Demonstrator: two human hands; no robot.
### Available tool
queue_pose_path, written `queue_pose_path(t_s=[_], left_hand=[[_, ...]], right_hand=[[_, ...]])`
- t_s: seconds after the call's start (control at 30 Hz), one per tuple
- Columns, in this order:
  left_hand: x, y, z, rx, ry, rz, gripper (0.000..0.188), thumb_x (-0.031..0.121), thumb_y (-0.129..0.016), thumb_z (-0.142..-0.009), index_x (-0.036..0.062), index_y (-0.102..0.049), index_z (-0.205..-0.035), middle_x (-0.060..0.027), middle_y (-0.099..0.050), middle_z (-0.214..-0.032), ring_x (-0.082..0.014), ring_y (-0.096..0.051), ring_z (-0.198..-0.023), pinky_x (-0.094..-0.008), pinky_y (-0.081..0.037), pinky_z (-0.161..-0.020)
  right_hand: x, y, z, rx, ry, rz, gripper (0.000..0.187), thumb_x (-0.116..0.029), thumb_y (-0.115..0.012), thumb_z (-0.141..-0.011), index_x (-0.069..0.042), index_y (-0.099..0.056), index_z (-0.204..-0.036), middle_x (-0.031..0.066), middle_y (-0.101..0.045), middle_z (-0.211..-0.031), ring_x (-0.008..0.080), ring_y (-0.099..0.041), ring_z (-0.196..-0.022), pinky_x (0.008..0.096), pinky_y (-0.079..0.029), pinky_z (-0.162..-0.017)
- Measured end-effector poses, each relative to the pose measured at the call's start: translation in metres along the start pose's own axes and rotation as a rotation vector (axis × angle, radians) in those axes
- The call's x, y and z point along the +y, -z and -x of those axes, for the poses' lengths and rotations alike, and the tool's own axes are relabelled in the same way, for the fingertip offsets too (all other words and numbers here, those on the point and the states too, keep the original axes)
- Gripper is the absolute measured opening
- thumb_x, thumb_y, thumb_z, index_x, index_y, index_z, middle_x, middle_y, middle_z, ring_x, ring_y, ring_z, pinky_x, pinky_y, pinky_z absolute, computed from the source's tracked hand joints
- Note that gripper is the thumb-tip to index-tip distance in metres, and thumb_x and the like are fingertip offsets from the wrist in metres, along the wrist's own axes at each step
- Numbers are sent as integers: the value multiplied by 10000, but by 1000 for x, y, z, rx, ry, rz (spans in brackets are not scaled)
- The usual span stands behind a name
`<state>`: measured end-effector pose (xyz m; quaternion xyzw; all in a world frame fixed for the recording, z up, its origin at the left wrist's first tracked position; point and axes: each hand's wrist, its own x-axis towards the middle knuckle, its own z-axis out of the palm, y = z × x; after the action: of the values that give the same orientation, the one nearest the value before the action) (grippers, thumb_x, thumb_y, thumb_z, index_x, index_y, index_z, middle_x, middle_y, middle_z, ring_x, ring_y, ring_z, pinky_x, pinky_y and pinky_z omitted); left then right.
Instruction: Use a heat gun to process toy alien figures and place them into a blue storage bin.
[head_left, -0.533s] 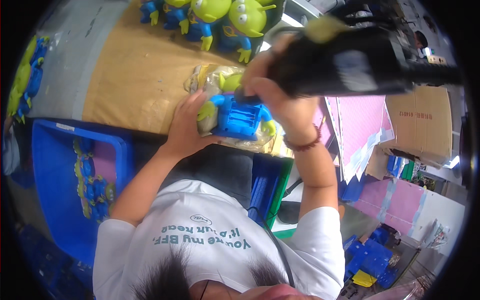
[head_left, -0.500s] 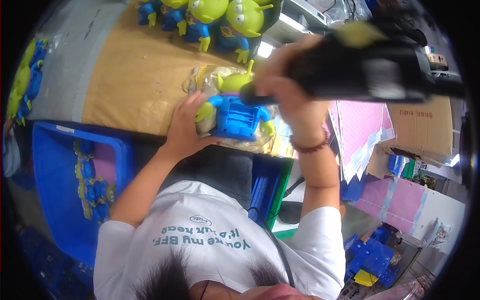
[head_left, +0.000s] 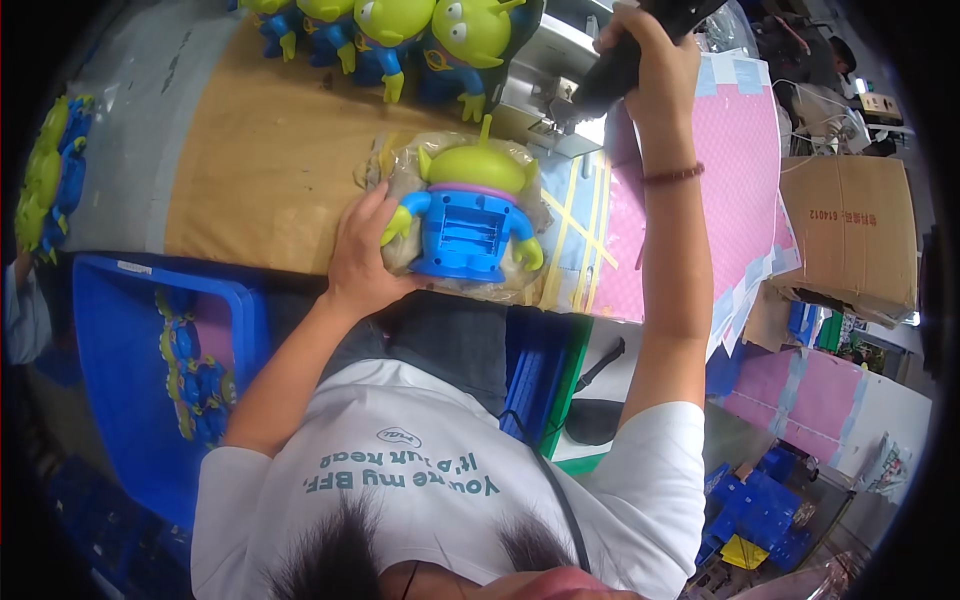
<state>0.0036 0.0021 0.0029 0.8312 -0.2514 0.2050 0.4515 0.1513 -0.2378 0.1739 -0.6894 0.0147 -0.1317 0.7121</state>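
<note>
A green and blue alien toy figure (head_left: 475, 178) lies back side up on a plastic-wrapped pad (head_left: 405, 165), with an open ribbed compartment showing in its blue back. My left hand (head_left: 360, 262) grips its left side, thumb along the lower edge and fingers by the green hand. Up at the right, my right hand (head_left: 664, 78) is wrapped round a black electric screwdriver (head_left: 612, 80). The tool's lower end is over a silver metal device (head_left: 560, 95), probably a screw feeder; its tip is hard to make out.
Several like figures (head_left: 395, 25) stand along the far edge of the bench. A blue bin (head_left: 105, 330) with more figures is at the left, and others (head_left: 50, 180) lie at the far left. Pink sheeting (head_left: 735, 170) covers the bench's right side, near a cardboard box (head_left: 850, 235).
My right hand has carried the screwdriver away from the figure's back, up and right to the metal device. My left hand stays on the figure, which has barely shifted.
</note>
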Motion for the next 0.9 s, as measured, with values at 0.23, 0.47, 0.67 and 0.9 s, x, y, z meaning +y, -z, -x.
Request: queue_pose_path(t_s=[0.23,0.47,0.67,0.9], left_hand=[[3,-2,0,-6,29,-60,1004,324,-908,-500,90,-385,-1323,-220,-421,-1360,-412,-425,-1232,-490,-351,-1031],[3,-4,0,26,3,-50,1017,319,-906,-503,110,-363,-1337,-215,-414,-1367,-407,-426,-1230,-484,-354,-1031],[5,-2,0,19,20,-19,998,314,-901,-513,133,-366,-1336,-214,-415,-1364,-421,-433,-1208,-492,-357,-1025],[3,-1,0,-2,-24,-84,945,389,-860,-605,86,-335,-1330,-256,-413,-1358,-431,-457,-1211,-494,-379,-1011]], right_hand=[[-50,17,75,-266,182,-121,74,-24,-564,-812,47,-545,-816,88,-564,-650,183,-578,-592,311,-487,-654],[-40,10,127,-341,246,-285,137,3,-571,-805,53,-521,-922,112,-563,-696,208,-577,-601,339,-511,-618],[-22,6,144,-345,200,-281,339,-34,-595,-821,-43,-442,-1123,70,-516,-695,174,-531,-605,331,-473,-614],[-13,7,146,-627,369,-234,439,-119,-684,-844,-132,-413,-1190,7,-521,-673,135,-514,-562,302,-441,-554]])
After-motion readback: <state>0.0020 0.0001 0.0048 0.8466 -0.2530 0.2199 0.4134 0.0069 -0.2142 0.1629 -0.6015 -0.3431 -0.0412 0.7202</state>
